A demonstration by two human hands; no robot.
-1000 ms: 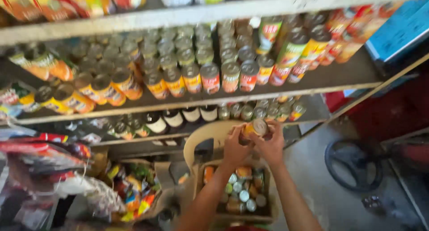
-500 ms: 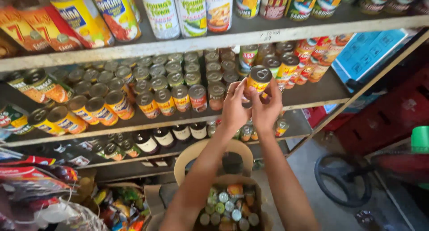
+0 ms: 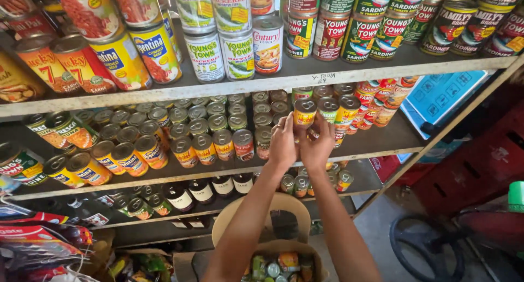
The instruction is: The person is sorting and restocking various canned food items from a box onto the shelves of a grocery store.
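Both hands are raised to the middle shelf and share one small yellow-and-red tin can. My left hand grips the can's left side, with a ring on one finger. My right hand holds it from the right and below. The can sits at the front of a row of similar pull-tab cans, just above the shelf board. Below my forearms, an open cardboard box holds several more small cans.
Three shelf levels are packed with tins: large cans on top, small round tins in the middle, dark bottles lower down. A round tan seat back stands under my arms. Red crates and a black wheel lie right.
Both hands lifted a can from over the box up to the middle shelf. The view tilted upward and closer to the shelves.
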